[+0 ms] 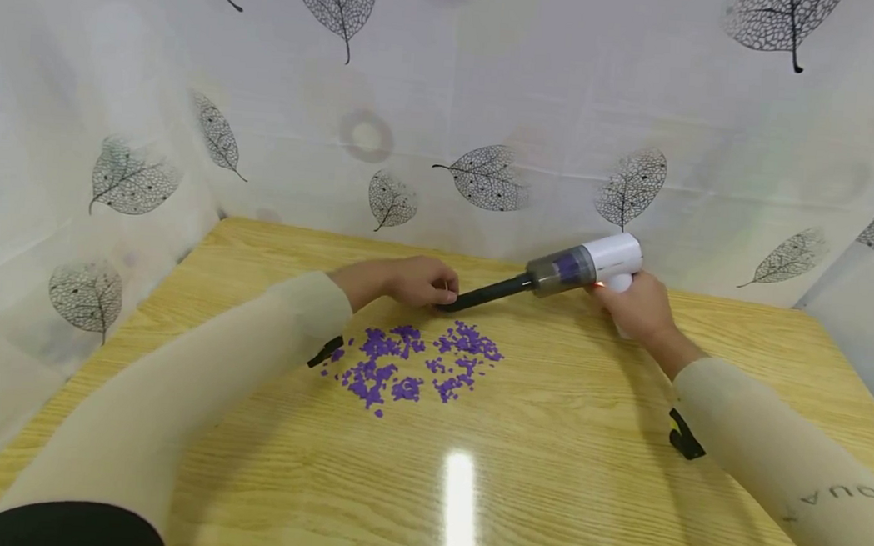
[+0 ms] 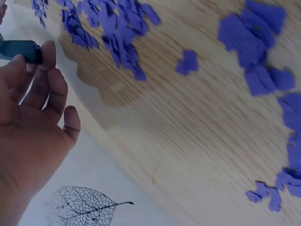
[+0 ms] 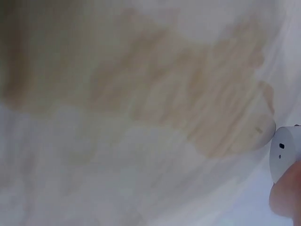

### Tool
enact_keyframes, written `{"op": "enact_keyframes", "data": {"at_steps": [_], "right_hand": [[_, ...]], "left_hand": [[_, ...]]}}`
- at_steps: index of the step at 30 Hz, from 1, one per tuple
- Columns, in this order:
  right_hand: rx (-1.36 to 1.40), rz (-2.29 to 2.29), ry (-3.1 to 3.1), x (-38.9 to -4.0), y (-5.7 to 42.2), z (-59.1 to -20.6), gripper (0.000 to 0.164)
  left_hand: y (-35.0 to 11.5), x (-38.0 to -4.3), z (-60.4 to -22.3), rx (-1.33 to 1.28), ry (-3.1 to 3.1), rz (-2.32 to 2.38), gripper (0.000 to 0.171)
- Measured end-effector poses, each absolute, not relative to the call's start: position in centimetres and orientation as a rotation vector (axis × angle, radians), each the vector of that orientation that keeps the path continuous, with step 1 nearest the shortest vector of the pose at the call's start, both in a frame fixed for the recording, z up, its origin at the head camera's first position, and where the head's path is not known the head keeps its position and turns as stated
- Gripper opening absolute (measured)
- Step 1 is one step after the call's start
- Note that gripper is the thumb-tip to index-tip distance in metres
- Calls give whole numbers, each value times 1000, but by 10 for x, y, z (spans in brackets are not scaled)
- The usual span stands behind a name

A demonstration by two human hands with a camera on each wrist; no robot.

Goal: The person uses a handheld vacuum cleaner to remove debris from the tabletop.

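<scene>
A white and grey handheld vacuum cleaner [image 1: 614,255] is held above the far part of the wooden table, its long black nozzle [image 1: 492,294] slanting down to the left. My right hand [image 1: 639,306] grips its white handle. With fingertips and thumb, my left hand [image 1: 420,282] pinches the nozzle's end; the left wrist view shows the dark tip [image 2: 21,50] between them. Small purple paper scraps [image 1: 374,346] lie scattered on the table, nearer than the nozzle. In the right wrist view, only a white end of the vacuum [image 3: 284,153] and a blurred finger [image 3: 287,193] show at the right edge.
The light wooden table [image 1: 561,448] carries a bright light reflection near its front. Behind it and at both sides hangs a pale curtain [image 1: 449,82] printed with dark leaves, close to the vacuum's rear end. Dark straps or devices [image 1: 686,436] sit at my wrists.
</scene>
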State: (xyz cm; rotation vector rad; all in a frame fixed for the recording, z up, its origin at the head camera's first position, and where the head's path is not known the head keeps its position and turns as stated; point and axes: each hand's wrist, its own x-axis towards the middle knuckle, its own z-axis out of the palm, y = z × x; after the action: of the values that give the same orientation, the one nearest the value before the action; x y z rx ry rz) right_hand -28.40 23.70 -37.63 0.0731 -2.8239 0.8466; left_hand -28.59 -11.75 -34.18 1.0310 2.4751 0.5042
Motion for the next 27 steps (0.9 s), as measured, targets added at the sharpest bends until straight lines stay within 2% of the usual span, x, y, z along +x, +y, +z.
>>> {"op": "enact_keyframes", "data": {"at_steps": [9, 18, 27], "right_hand": [[44, 865, -2812, -276, 253, -375, 56], [19, 858, -2796, -273, 259, -375, 54], [0, 831, -2845, -270, 271, -376, 63]], "left_hand": [[-104, -280, -342, 1063, 2521, 522, 13], [-96, -278, -346, 1112, 2631, 540, 17], [-82, -276, -348, 1108, 2687, 422, 19]]}}
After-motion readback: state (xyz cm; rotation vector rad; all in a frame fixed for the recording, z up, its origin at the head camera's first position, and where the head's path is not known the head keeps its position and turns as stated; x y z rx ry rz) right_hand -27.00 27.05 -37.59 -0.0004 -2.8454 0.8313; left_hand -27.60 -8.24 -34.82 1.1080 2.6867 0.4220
